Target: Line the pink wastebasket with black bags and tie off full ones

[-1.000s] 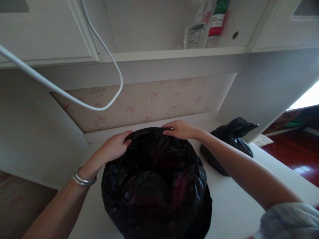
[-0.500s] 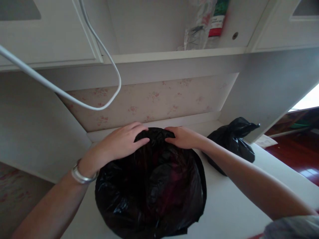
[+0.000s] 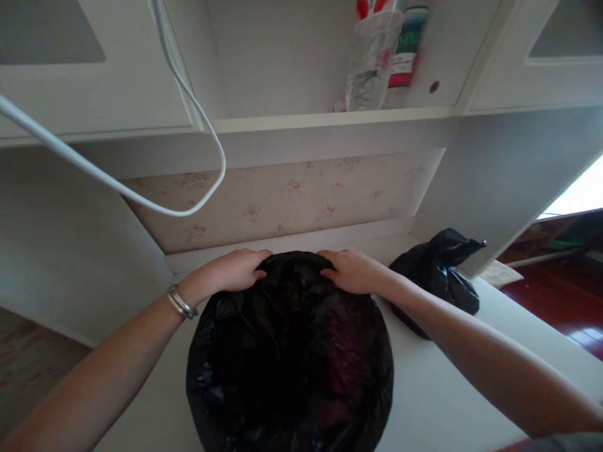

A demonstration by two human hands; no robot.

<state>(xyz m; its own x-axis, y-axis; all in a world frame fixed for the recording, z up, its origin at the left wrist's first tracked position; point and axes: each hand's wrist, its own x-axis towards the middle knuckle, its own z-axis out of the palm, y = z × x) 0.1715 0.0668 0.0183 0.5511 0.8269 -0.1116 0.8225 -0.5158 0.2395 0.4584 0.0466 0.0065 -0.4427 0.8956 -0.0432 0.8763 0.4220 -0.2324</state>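
A round bin lined with a black garbage bag (image 3: 287, 351) stands on the white surface in front of me, its mouth facing up. Dark red shows through the plastic on the right inner wall. My left hand (image 3: 238, 270) grips the far rim from the left, thumb inside and fingers over the outer edge. On the right part of the same rim, my right hand (image 3: 349, 270) pinches the bag, thumb inside. The bag is folded over the rim between the two hands. A silver bangle (image 3: 181, 302) is on my left wrist.
A knotted black bag (image 3: 438, 276) sits to the right, behind my right forearm. A white cable (image 3: 141, 199) loops down at upper left. The overhead shelf (image 3: 330, 119) holds a clear plastic package (image 3: 370, 69) and a green-and-red container (image 3: 406, 47). A floral-patterned wall panel (image 3: 292, 194) lies behind.
My left hand has shifted slightly left along the rim, and the hands are farther apart. The bag's mouth looks rounder and more spread. The view has tilted up a little.
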